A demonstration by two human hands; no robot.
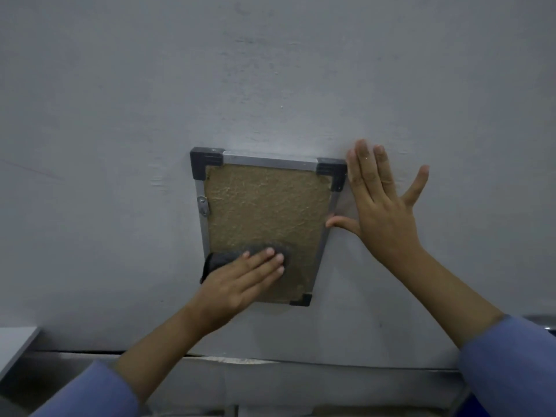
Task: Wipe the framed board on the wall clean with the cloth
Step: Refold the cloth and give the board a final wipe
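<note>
The framed board (264,218) is seen at the centre of the frame, hung flat on the grey wall (270,70), its long axis running up and down and its brown textured face bounded by a metal frame with dark plastic corners. The dark cloth (216,260) is pressed against the lower left part of that face by the left hand (240,281), whose fingers are laid out straight over it and point toward the upper right; nothing is curled round the cloth. Most of the unwiped face therefore lies above and to the right of this hand, so the next stroke is judged to be best carried upward along the long axis. The right hand (382,203) is spread open and flat on the wall just beside the board's right edge, its thumb touching the frame, apparently to steady it. The left hand is thus the nearer one to the work, and the right serves as a brace against sideways shift.
</note>
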